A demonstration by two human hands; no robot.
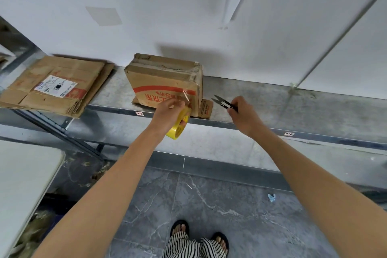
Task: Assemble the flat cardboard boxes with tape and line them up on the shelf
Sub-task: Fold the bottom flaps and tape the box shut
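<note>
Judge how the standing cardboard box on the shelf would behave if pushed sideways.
The box likely slides readily: a carton mid-assembly is probably empty and light, and the metal shelf looks smooth. Its crumpled top corner suggests soft walls that would dent under a firm push. The flap sticking out beneath it might catch or fold.

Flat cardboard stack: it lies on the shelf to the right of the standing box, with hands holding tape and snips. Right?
No. The head view shows the flat cardboard stack on the shelf to the left of the standing box; the left hand does hold tape, the right hand snips.
</note>
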